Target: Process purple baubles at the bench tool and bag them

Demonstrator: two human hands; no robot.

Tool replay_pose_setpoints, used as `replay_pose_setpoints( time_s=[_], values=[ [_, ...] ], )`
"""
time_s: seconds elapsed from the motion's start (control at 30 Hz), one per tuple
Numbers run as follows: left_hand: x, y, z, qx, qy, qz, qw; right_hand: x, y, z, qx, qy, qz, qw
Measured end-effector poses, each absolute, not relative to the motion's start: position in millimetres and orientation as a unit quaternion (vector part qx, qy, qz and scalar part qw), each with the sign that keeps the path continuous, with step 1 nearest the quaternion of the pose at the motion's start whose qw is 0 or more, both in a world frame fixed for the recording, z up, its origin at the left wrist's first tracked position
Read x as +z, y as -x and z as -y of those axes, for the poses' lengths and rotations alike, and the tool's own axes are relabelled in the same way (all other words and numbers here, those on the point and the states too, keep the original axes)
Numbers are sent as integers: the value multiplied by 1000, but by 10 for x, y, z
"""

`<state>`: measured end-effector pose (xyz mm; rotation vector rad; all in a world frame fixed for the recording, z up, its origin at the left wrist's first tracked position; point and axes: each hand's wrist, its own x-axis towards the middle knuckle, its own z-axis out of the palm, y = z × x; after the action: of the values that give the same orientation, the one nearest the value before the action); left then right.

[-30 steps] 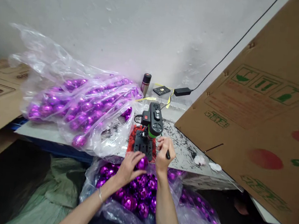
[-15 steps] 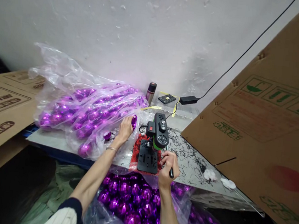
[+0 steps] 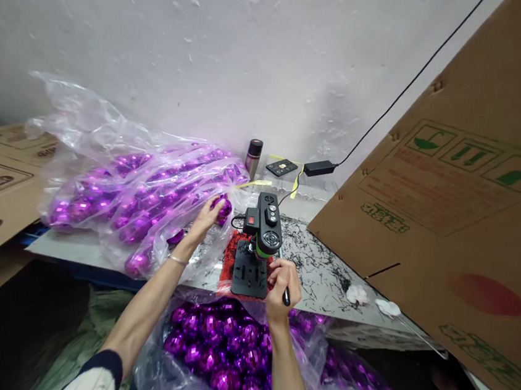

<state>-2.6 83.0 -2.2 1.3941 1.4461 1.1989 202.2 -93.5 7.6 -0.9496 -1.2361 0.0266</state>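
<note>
My left hand point(image 3: 207, 215) is closed on a shiny purple mirrored ball point(image 3: 224, 210), beside the mouth of a clear plastic bag point(image 3: 116, 195) full of similar balls. Right of that ball stands a small black machine point(image 3: 267, 223) with round vent grilles, a red switch and a slotted base plate point(image 3: 248, 273). My right hand point(image 3: 285, 287) wraps round a black-handled rod point(image 3: 286, 296) at the machine's right side. Whether the rod joins the machine cannot be made out. Below the table edge, a second open bag holds many purple mirrored balls point(image 3: 226, 381).
Behind the machine are a flask point(image 3: 253, 158), a flat black device point(image 3: 282, 167) and a power adapter point(image 3: 319, 168) with its cord. Large cardboard boxes point(image 3: 451, 196) flank the table. Black scraps point(image 3: 319, 257) litter the tabletop, near white wads point(image 3: 357, 294).
The view has swung slightly right, so everything sits further left. More of the ball in my left hand now shows. My right hand keeps its grip on the black-handled rod.
</note>
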Motion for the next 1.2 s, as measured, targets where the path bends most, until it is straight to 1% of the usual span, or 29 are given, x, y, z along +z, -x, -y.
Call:
replay_pose_setpoints(
  time_s=[0.07,0.13,0.2,0.3,0.4,0.47,0.53,0.63,0.7,0.97,1.2],
  values=[
    [-106,102,-533,501,-468,-509,520,102,-2014,936,18,427,553,716],
    [-205,134,-209,510,-429,-455,591,166,-2003,943,23,436,545,715],
    [-306,99,81,521,-411,-422,618,267,-1997,950,33,455,540,708],
    [-473,-92,357,514,-412,-419,625,448,-2012,945,60,478,539,691],
    [-683,-371,446,485,-448,-453,600,581,-2042,924,75,487,546,678],
    [-821,-530,451,474,-480,-479,562,620,-2056,917,72,482,552,676],
    [-929,-624,447,465,-529,-506,498,625,-2062,920,67,479,557,675],
    [-1016,-651,448,441,-615,-538,371,601,-2059,935,62,481,562,670],
    [-1036,-635,448,422,-654,-542,317,581,-2054,944,57,480,563,670],
    [-1033,-682,452,392,-729,-500,254,528,-2040,964,50,465,561,683],
    [-1061,-708,472,391,-743,-480,254,279,-2034,1011,17,468,566,678]
  ],
)
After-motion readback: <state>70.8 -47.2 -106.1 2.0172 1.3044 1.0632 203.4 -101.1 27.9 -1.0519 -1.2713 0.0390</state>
